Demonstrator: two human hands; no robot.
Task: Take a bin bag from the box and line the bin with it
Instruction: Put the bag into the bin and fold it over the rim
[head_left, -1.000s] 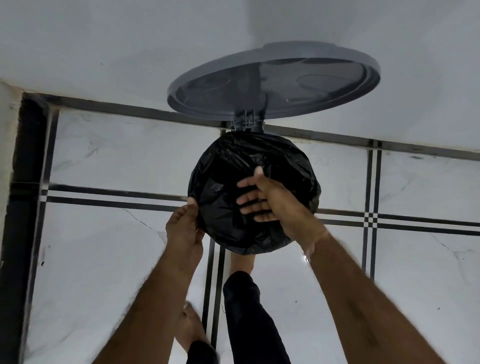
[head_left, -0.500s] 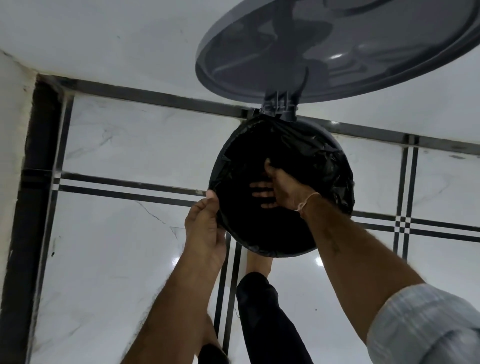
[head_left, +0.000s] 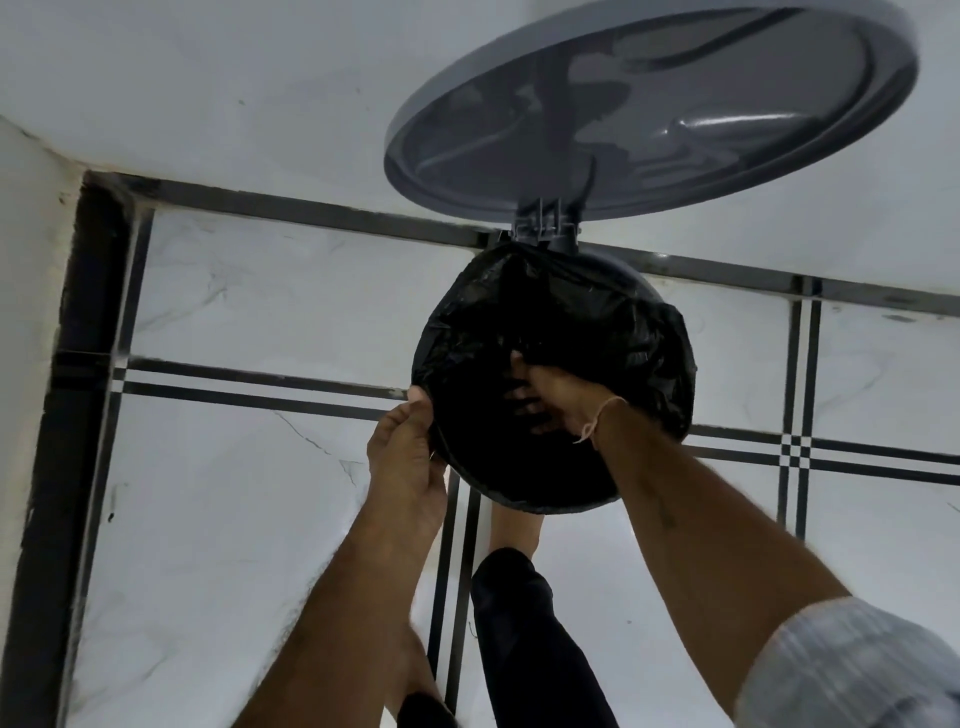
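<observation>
A round grey pedal bin (head_left: 636, 273) stands on the floor below me, its lid (head_left: 649, 104) swung up and open at the back. A black bin bag (head_left: 649, 343) is draped over the rim and hangs down inside. My left hand (head_left: 410, 457) pinches the bag against the bin's left rim. My right hand (head_left: 550, 400) is down inside the bin, fingers spread and pressed into the plastic; the fingertips are lost in the dark. The box of bags is out of view.
The bin sits close to a white wall (head_left: 260, 78) on a white marble floor (head_left: 234, 493) with black inlay lines. A wall corner (head_left: 31, 260) is at the left. My foot in dark trousers (head_left: 514, 597) stands just in front of the bin.
My right hand has sunk from the top of the bag deeper into the bin, pushing the plastic down. My view has moved closer. The left hand keeps its hold on the rim.
</observation>
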